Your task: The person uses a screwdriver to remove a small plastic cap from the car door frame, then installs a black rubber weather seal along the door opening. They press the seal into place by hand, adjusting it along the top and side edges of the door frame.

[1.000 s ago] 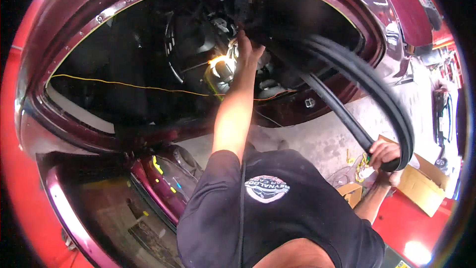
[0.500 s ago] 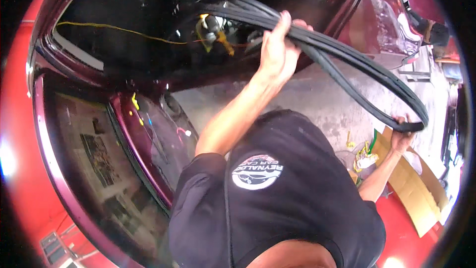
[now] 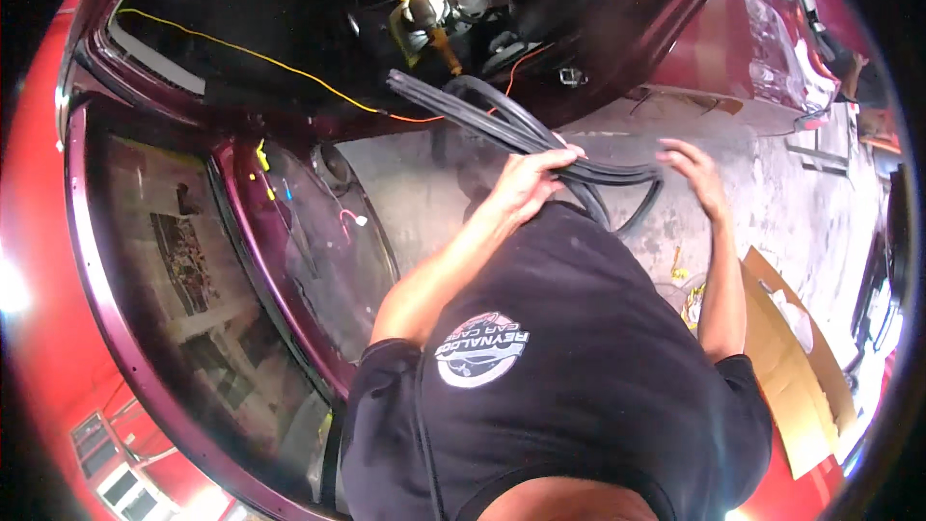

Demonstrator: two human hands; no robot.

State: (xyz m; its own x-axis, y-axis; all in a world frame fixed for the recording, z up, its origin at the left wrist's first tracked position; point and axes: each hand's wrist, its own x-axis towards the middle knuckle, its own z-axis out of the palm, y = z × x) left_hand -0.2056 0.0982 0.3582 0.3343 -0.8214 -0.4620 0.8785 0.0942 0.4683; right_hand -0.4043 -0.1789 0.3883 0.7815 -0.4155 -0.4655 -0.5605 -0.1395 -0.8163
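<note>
A black rubber weatherstrip [image 3: 463, 118], folded into several long loops, hangs in front of my chest at the car's door opening. My left hand [image 3: 532, 179] is closed round the middle of the bundle, thumb on top. One end of the bundle points up and left toward the dark interior. The loops on the other side bend down past my shirt. My right hand [image 3: 696, 179] is just beyond these loops, its fingers curved and apart, with nothing seen in it.
The maroon car door [image 3: 246, 280] stands open on the left, its inner panel bare with loose wires. A lit work lamp [image 3: 422, 12] is inside the car, beside a yellow-orange cord [image 3: 318, 85]. Cardboard [image 3: 796, 367] lies on the right, near the grey floor [image 3: 752, 203].
The weatherstrip's large loop has come in from the right and is now gathered close to my chest. My right hand has let go of it and moved up and left.
</note>
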